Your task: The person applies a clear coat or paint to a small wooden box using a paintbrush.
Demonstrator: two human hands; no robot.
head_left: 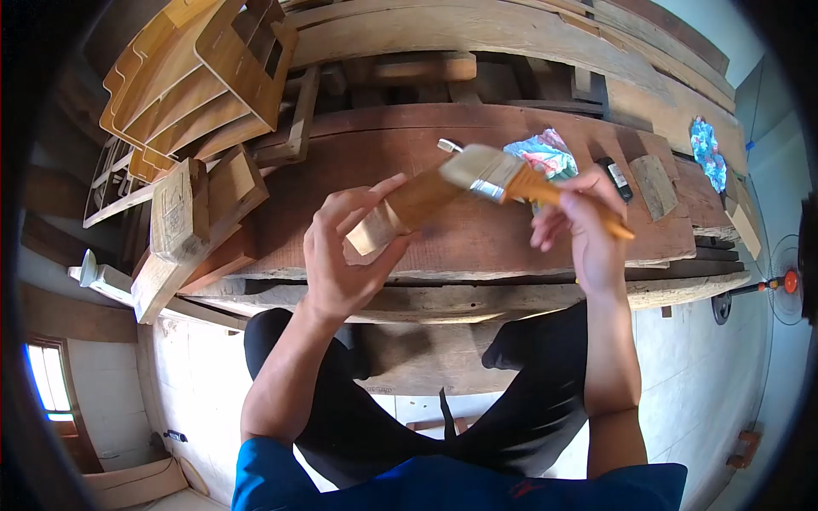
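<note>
My left hand (pixel 341 255) is wrapped around a short wooden block (pixel 413 204), holding it tilted above the brown wooden bench top (pixel 307 179) with its pale end grain toward me. In my right hand (pixel 588 226) is a flat paintbrush (pixel 520 180) with an orange-brown handle, a silver ferrule and pale bristles. Its bristle end overlaps the block's far end in this view. Behind the brush lies a crumpled patterned cloth (pixel 550 152). The fingers and the block are slightly blurred.
A small black bottle (pixel 615 179) and a flat wood offcut (pixel 654 186) rest on the bench at right. Another patterned cloth (pixel 707 153) lies beyond them. A tiered wooden organizer (pixel 183 106) and wood blocks (pixel 183 213) stand at left. A fan (pixel 786 281) is far right.
</note>
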